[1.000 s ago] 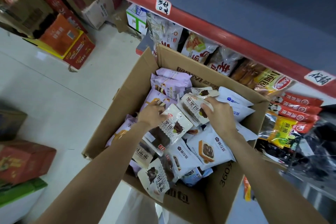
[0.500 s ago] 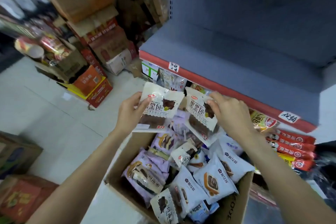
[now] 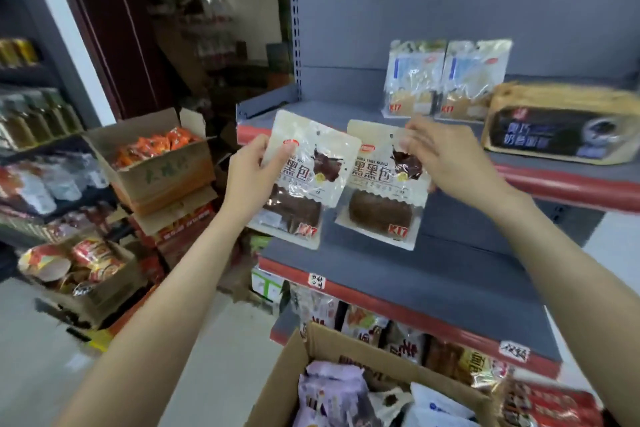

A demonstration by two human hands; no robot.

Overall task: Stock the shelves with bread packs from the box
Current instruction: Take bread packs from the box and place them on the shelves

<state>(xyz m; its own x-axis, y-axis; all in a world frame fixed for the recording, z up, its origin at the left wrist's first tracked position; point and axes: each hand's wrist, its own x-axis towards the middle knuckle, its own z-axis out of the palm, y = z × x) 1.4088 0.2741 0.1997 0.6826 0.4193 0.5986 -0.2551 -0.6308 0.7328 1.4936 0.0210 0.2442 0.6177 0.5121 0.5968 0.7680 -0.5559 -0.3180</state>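
Both arms raised toward frame centre. Left hand point(image 3: 251, 175) grips left pack point(image 3: 304, 180) by its left edge, thumb on front. Right hand point(image 3: 446, 159) pinches right pack point(image 3: 382, 191) at top right corner. Packs side by side, upright, before shelf point(image 3: 540, 180) edge. Two pale packs point(image 3: 446, 80) and dark loaf point(image 3: 564, 125) on shelf, upper right. Box point(image 3: 294, 381) bottom centre, more packs inside. Cartons of snacks point(image 3: 152, 163) at left.

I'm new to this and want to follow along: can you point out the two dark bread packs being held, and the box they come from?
Left dark bread pack point(image 3: 304, 180): head view, printed front.
Right dark bread pack point(image 3: 381, 198): head view, printed front.
Cardboard box point(image 3: 277, 388): head view, left wall.
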